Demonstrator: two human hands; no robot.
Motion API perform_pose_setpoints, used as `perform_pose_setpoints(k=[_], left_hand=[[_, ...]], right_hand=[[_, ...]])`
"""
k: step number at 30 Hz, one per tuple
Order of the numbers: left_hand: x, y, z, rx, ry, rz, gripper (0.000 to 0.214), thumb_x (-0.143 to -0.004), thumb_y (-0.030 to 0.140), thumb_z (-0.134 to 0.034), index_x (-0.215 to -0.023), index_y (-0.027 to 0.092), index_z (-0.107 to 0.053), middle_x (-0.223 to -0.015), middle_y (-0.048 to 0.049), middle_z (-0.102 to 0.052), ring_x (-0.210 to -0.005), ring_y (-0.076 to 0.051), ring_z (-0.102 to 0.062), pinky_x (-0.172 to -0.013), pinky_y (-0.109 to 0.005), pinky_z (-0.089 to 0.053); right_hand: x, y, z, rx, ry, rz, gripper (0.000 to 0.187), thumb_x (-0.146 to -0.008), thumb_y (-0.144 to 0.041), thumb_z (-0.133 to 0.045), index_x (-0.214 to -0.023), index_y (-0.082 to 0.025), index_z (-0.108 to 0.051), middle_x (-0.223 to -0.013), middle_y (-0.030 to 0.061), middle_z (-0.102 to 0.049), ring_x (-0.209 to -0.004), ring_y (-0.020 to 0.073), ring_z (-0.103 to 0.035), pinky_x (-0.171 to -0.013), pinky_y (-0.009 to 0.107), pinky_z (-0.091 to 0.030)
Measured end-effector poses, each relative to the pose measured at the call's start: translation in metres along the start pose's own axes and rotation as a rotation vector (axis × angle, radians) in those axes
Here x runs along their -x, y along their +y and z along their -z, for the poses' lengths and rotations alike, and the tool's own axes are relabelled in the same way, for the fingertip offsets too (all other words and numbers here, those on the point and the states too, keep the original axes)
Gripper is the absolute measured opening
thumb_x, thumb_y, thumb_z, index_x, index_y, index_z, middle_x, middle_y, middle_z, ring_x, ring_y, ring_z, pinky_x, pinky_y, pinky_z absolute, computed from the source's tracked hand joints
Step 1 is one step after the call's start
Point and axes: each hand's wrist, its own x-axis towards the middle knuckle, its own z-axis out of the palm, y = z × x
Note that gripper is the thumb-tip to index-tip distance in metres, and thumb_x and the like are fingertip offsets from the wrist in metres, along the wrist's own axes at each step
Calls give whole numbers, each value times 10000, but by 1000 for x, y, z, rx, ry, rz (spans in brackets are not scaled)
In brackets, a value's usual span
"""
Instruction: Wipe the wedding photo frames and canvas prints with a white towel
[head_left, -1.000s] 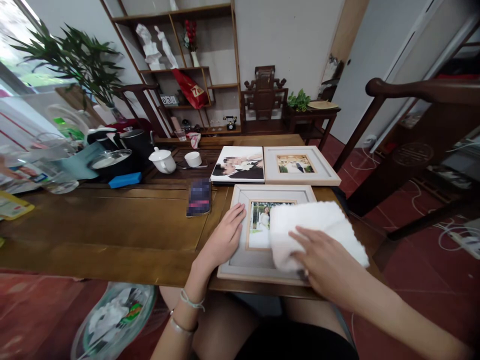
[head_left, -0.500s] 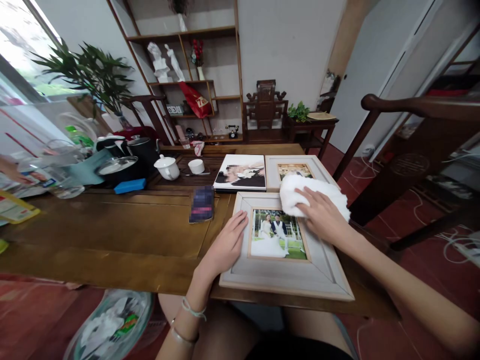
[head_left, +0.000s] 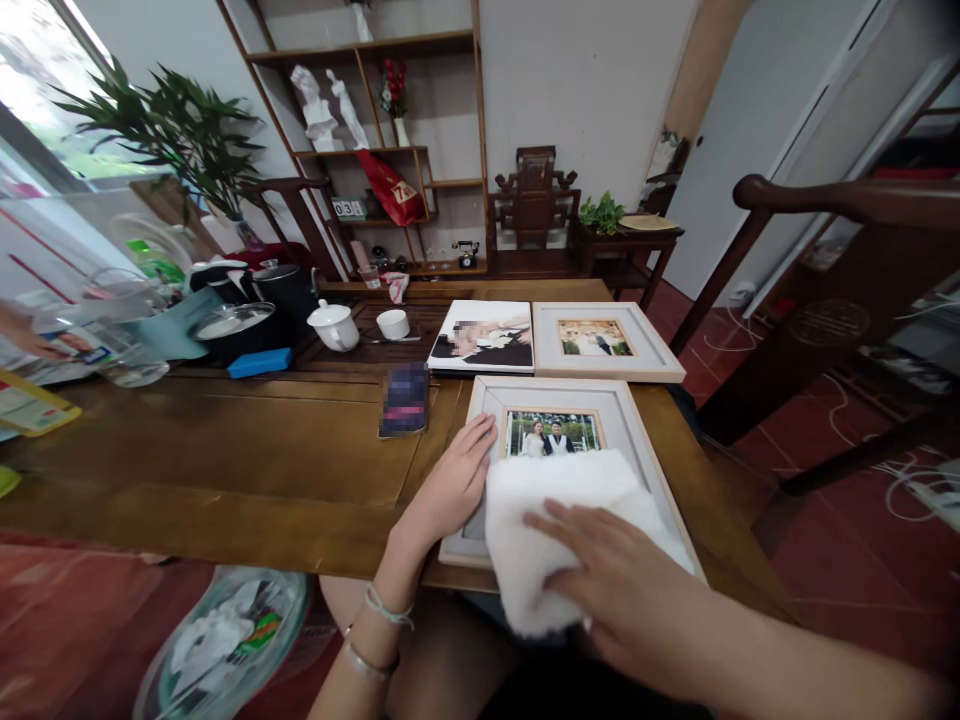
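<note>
A pale wooden photo frame (head_left: 634,426) with a wedding picture lies flat at the near edge of the brown table (head_left: 225,450). My left hand (head_left: 450,485) rests flat on the frame's left side, fingers stretched out. My right hand (head_left: 622,590) presses a white cloth (head_left: 555,510) down over the frame's lower half, fingers spread on top of it. The cloth hides the bottom of the picture and the frame's near edge.
A second framed photo (head_left: 600,340) and an unframed print (head_left: 484,335) lie behind. A phone (head_left: 405,398) lies left of the frame. Teapot (head_left: 334,325), cup (head_left: 392,323), dark pots (head_left: 247,320) and a blue box (head_left: 260,362) stand at the left. A bin (head_left: 225,640) sits below; a dark chair rail (head_left: 825,190) stands right.
My right hand has dragged the white cloth from the frame's far right corner down to its near edge. My left hand has stayed on the frame's left side.
</note>
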Motion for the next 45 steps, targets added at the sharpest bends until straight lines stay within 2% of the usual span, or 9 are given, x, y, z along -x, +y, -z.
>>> perform_pose_setpoints(k=[5, 8, 15, 19, 23, 26, 33, 40, 45], left_hand=[[2, -1, -1, 8, 25, -12, 433, -966, 213, -308, -1365, 143, -464, -1498, -106, -384, -1429, -210, -269, -1187, -456, -252], [2, 0, 0, 0, 17, -8, 439, -969, 215, -300, -1374, 134, -450, -1502, -109, -377, -1431, -209, -261, -1189, -457, -248], [0, 0, 0, -16, -12, 6, 448, -959, 188, -298, -1373, 104, -445, -1504, -122, -370, -1436, -207, -248, -1195, -450, -233], [0, -1, 0, 11, 11, -10, 443, -941, 172, -335, -1364, 142, -462, -1494, -114, -389, -1426, -225, -274, -1178, -481, -268], [1, 0, 0, 22, 32, -28, 441, -932, 176, -360, -1354, 136, -481, -1482, -128, -405, -1421, -246, -284, -1174, -485, -275], [2, -1, -1, 17, 63, -39, 432, -937, 183, -363, -1350, 146, -485, -1480, -121, -408, -1417, -248, -293, -1172, -495, -274], [2, 1, 0, -13, 55, -30, 432, -942, 198, -362, -1355, 156, -480, -1484, -106, -401, -1421, -252, -281, -1179, -487, -265], [2, 1, 0, 10, 35, -20, 443, -944, 191, -360, -1376, 152, -450, -1491, -113, -393, -1422, -239, -282, -1169, -486, -283], [2, 1, 0, 18, 39, -23, 450, -943, 186, -357, -1385, 156, -438, -1497, -109, -386, -1425, -231, -277, -1172, -482, -279]], right_hand=[[-43, 65, -6, 309, 130, -250, 403, -736, -19, -526, -1090, -136, -680, -1432, 169, -445, -1348, 401, -313, -1067, 579, -295], [-62, 79, -5, 321, 133, -216, 422, -733, -17, -512, -1115, -104, -668, -1451, 183, -414, -1359, 400, -287, -1087, 558, -273], [-30, 3, -8, 96, 37, -32, 327, -759, -152, -562, -1062, -130, -682, -1430, 209, -430, -1309, 413, -374, -1026, 563, -348], [-16, -10, 20, -40, -28, 96, 311, -755, -151, -550, -1033, -183, -685, -1286, 151, -586, -1156, 315, -551, -918, 423, -461], [-40, 33, 52, 62, 132, -133, 369, -744, -66, -479, -1050, -179, -652, -972, 112, -683, -883, 253, -638, -748, 366, -498], [-75, 75, 54, 318, 364, -96, 466, -728, 2, -456, -1162, -114, -577, -1260, 211, -560, -1195, 317, -495, -946, 468, -406], [-124, 117, 12, 411, 148, 206, 560, -686, 82, -416, -1210, -102, -483, -1282, 203, -553, -1343, 223, -353, -1099, 468, -235], [-77, 126, 19, 407, 137, 74, 575, -606, 99, -398, -1115, -135, -528, -1144, 158, -611, -1145, 256, -520, -983, 440, -358], [-23, 134, 35, 374, 92, -187, 476, -576, 30, -420, -965, -185, -590, -811, 75, -615, -735, 232, -572, -663, 347, -417]])
